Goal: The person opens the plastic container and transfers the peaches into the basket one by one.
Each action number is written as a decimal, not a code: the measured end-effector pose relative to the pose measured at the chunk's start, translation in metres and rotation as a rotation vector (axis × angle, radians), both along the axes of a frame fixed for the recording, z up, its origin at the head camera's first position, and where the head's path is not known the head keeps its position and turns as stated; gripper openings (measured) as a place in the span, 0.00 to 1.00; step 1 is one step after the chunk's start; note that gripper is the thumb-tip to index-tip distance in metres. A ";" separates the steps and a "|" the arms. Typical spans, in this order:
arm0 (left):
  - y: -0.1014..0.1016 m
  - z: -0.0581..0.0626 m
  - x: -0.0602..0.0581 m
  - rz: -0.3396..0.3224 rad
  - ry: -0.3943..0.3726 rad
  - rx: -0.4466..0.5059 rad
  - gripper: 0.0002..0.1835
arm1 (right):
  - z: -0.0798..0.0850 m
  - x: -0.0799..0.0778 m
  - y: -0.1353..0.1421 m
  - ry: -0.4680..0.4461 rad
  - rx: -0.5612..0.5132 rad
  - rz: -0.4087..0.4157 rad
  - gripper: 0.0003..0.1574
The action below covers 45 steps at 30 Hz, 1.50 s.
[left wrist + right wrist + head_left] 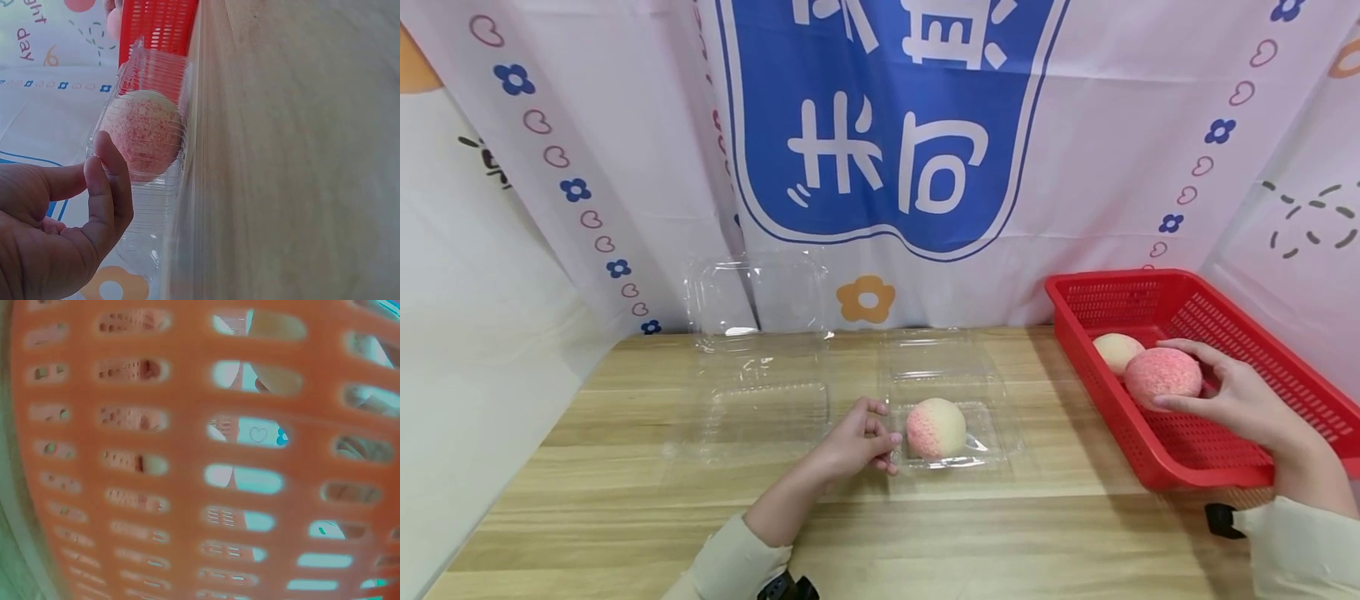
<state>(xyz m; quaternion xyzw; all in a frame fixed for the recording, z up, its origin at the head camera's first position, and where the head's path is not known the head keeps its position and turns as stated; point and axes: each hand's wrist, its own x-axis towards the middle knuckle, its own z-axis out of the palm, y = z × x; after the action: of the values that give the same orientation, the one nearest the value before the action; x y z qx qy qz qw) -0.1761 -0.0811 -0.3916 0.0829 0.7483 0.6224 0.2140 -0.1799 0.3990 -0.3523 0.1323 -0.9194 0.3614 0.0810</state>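
Observation:
My right hand (1243, 400) grips a round pink bun (1163, 377) over the red basket (1150, 454), thumb on the near side and fingers over the far side. Beside it in the basket sits a pale cream bun (1117, 353). A pink-and-cream bun (937, 428) lies in the base of the right-hand clear plastic box (988, 433), whose lid stands up behind. At this box's left rim is my left hand (859, 442); in the left wrist view the thumb and fingertips (97, 165) pinch the rim. Only the slotted basket wall (187, 440) fills the right wrist view, hiding the right hand.
A second clear plastic box (767, 417), its lid raised against the backdrop, stands to the left on the wooden table (925, 542). The printed cloth backdrop (977, 292) hangs close behind the boxes and basket.

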 end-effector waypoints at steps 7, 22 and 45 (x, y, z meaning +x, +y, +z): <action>0.000 0.000 -0.001 -0.007 0.003 -0.001 0.25 | -0.004 -0.002 0.005 -0.056 0.096 0.007 0.43; 0.000 -0.001 -0.001 -0.008 0.004 -0.001 0.24 | -0.007 -0.005 0.007 -0.236 0.251 0.021 0.48; 0.000 -0.001 -0.002 -0.015 0.007 -0.010 0.24 | -0.017 -0.010 0.006 -0.242 0.313 0.092 0.40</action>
<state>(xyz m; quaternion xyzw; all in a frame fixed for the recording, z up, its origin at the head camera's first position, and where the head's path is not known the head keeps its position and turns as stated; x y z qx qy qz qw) -0.1784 -0.0810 -0.3926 0.0895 0.7515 0.6167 0.2164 -0.1902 0.4050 -0.3692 0.1409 -0.9603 0.2308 -0.0684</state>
